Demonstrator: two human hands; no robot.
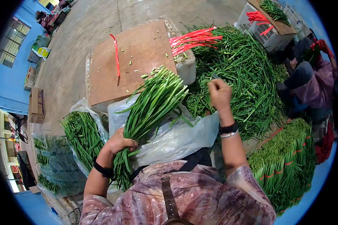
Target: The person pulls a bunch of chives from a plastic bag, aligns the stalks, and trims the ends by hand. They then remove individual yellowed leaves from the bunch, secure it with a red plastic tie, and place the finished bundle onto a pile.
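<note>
My left hand (120, 142) is closed around the lower part of a thick bunch of green chives (154, 101). Its pale cut ends point up and away, over the near edge of a brown board (133, 56). The leafy ends hang down beside my wrist. My right hand (219, 92) is closed and raised, apart from the bunch, with a small grey blade-like piece (215, 75) sticking out of the fingers; most of it is hidden. Clear plastic sheeting (180, 138) lies over my lap, below the bunch. On the board rests one red tie strip (116, 56).
Red tie strips (195, 39) lie beside the board. A large loose heap of greens (236, 75) covers the floor at right, with tied bundles (285, 161) nearer me. Bagged greens (82, 135) stand at left. Another person (311, 75) sits at far right near a white crate (266, 33).
</note>
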